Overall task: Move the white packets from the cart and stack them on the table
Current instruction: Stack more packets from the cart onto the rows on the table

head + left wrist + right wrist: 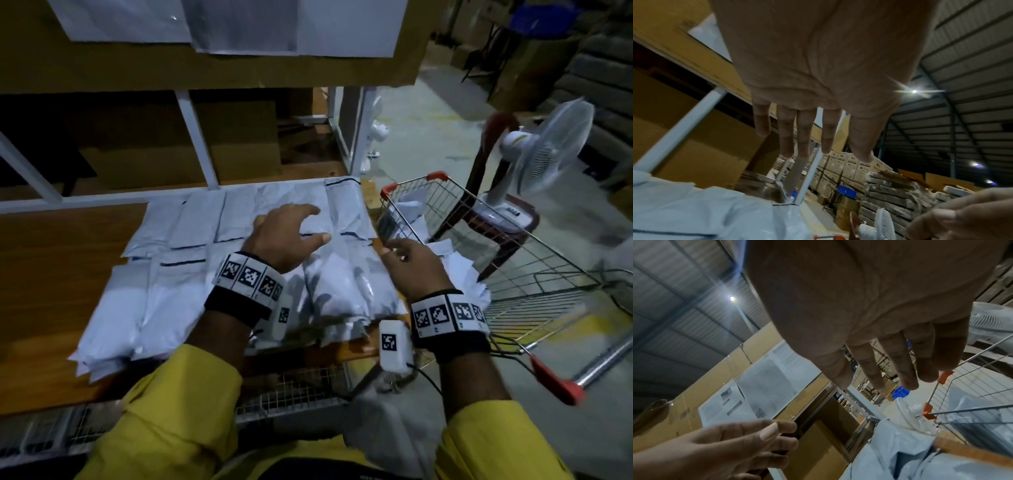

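White packets (219, 260) already cover the right part of the wooden table (61, 291) in rows, their long axes running from the near edge toward the far one, and the rightmost near packet (346, 284) lies just under and between your two hands. Your left hand (286, 236) hovers over the middle of the layout with fingers spread and nearly straight; the left wrist view shows the palm bare, gripping nothing, though whether the fingertips touch the plastic below cannot be told. Your right hand (416, 265) is at the table's right edge, fingers loosely extended and also empty, as the right wrist view confirms. The remaining packets (416, 219) lie in the wire shopping cart (534, 260), which stands just right of the table with its basket running away toward the far right. What the next reach turns on, as I judge it, is that the cart lies to the right of both hands and your right hand is clearly the nearer one, already at the gap between table and basket. The packets in the cart look jumbled and tilted rather than flat, so you will likely need to square one to the stack's long axis before laying it down. A pedestal fan (544, 150) stands beyond the cart, well clear of the reach.
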